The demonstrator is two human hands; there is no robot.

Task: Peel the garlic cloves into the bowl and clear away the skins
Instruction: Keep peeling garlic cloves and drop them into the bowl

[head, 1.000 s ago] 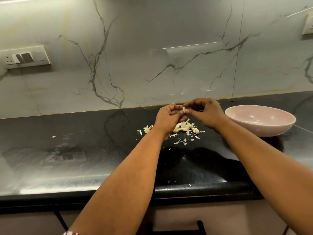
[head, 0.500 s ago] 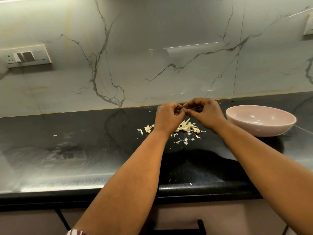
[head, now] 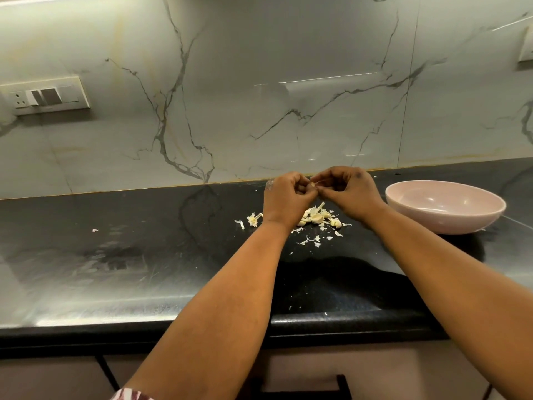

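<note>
Above the bench (head: 144,269), a small, light, slippery garlic clove (head: 313,184) is pinched between left hand (head: 285,199) and right hand (head: 350,189); the papery skin is best nipped at its tip, bowl (head: 445,206) at three o'clock.

Dim, soft overhead glare, wide-angle edge distortion

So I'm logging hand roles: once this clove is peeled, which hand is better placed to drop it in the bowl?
Probably the right hand: the pink bowl sits on its side, apart from the garlic pile, while the left hand would have to cross over. Both pinch the clove.
</note>
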